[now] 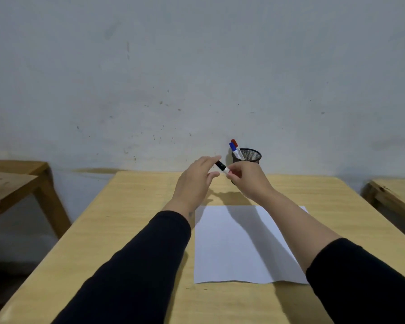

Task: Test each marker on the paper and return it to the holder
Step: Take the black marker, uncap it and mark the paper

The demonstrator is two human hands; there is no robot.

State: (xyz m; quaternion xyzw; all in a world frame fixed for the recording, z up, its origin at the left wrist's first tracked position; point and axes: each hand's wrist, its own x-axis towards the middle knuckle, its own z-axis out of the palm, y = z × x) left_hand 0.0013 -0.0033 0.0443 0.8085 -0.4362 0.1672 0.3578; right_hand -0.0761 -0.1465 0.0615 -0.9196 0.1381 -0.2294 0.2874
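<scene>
In the head view, the paper (241,244) lies blank at six o'clock of the hands, so by my reading no marker has been tested yet. The right hand (246,178) pinches the white barrel of a black-capped marker (222,167); the left hand (197,178), fingers loosely spread, reaches for its cap. At one o'clock, the mesh holder (249,156) keeps the red marker (234,143) and blue marker (233,147) upright, awaiting turns.

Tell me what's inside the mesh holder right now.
Two markers stand in the mesh holder, leaning left: one with a red cap, one with a blue cap. Their lower ends and the cup's bottom are hidden behind the right hand.
</scene>
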